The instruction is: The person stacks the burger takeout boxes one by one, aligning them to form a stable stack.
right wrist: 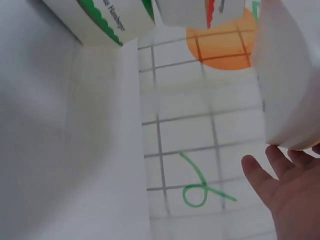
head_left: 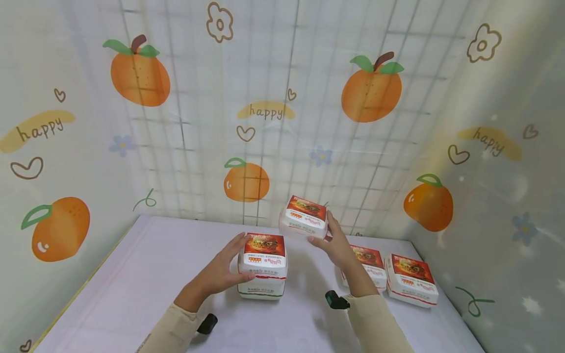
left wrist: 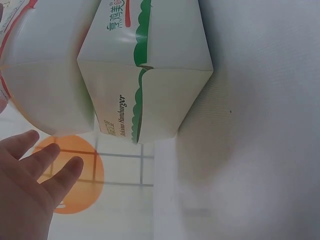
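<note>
A burger box with a red wavy edge (head_left: 265, 252) sits on another burger box with a green wavy edge (head_left: 260, 289), forming a stack. My left hand (head_left: 222, 267) is at the left side of the upper box, its thumb along the front. In the left wrist view several fingers (left wrist: 62, 180) spread out straight beside that box. To the right and above the stack, my right hand (head_left: 337, 242) grips a third burger box (head_left: 304, 217) by its right side. It is held in the air, slightly tilted. The right wrist view shows its white side (right wrist: 290, 75) above the fingertips.
Two more burger boxes stand on the right of the white table (head_left: 110, 284): one (head_left: 372, 264) partly behind my right forearm, the other (head_left: 411, 279) near the table's right edge. A curtain printed with oranges (head_left: 247, 182) hangs behind and at both sides.
</note>
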`<state>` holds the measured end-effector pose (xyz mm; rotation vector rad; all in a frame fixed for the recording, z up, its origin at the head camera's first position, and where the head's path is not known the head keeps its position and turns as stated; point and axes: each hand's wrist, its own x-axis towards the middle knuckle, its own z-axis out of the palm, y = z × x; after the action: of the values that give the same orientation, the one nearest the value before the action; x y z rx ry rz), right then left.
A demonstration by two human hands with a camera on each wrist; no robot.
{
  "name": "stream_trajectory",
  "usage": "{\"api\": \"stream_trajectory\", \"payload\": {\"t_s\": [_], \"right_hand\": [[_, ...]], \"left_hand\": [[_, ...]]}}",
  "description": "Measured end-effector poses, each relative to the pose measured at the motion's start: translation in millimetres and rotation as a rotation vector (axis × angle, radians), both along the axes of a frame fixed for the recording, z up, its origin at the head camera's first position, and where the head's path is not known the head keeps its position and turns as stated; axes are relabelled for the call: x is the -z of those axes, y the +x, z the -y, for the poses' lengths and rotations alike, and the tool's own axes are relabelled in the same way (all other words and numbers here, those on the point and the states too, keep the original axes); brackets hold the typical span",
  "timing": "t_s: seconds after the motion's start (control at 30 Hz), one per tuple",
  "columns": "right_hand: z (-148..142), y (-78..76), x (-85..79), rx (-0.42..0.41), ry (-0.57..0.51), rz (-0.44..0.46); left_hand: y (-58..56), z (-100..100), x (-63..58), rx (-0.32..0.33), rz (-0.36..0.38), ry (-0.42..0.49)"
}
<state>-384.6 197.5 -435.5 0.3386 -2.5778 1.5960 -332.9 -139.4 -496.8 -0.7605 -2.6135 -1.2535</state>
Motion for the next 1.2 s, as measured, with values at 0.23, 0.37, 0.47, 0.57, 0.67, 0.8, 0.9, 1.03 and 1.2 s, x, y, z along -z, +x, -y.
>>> {"api": "stream_trajectory", "payload": {"t_s": [0.23, 0.37, 0.47, 0.57, 0.67, 0.8, 0.9, 1.03, 1.2], "right_hand": [[14.4, 10.3, -9.3, -0.085, -0.005, -0.020], [23.6, 13.6, -10.7, -0.106, 0.012, -0.022], [30.7, 16.2, -13.2, -0.128, 0.006, -0.020], [38.7, 23.8, -21.5, -0.149, 0.006, -0.021], [47.2, 35.7, -34.0, -0.187, -0.001, -0.021], [55.0, 47.5, -44.2, -0.234, -0.015, -0.023], [55.6, 45.4, -38.4, -0.249, -0.020, -0.030], [52.6, 32.0, -17.4, -0.244, -0.029, -0.051], [54.1, 28.6, -10.4, -0.251, -0.044, -0.064]], "left_hand": [[2.8, -2.1, -3.3, -0.009, 0.004, 0.012], [4.1, -3.0, -5.6, -0.018, -0.002, 0.020], [4.1, -2.8, -5.1, -0.028, 0.003, 0.025], [3.4, -1.9, -3.9, -0.026, 0.002, 0.033], [2.4, -0.8, -2.8, -0.021, -0.005, 0.042], [1.7, -0.4, -2.9, -0.013, 0.008, 0.058], [2.8, -1.2, -4.8, -0.012, 0.043, 0.070], [4.8, -2.3, -7.6, -0.018, 0.069, 0.074], [4.1, -2.0, -8.3, -0.010, 0.044, 0.092]]}}
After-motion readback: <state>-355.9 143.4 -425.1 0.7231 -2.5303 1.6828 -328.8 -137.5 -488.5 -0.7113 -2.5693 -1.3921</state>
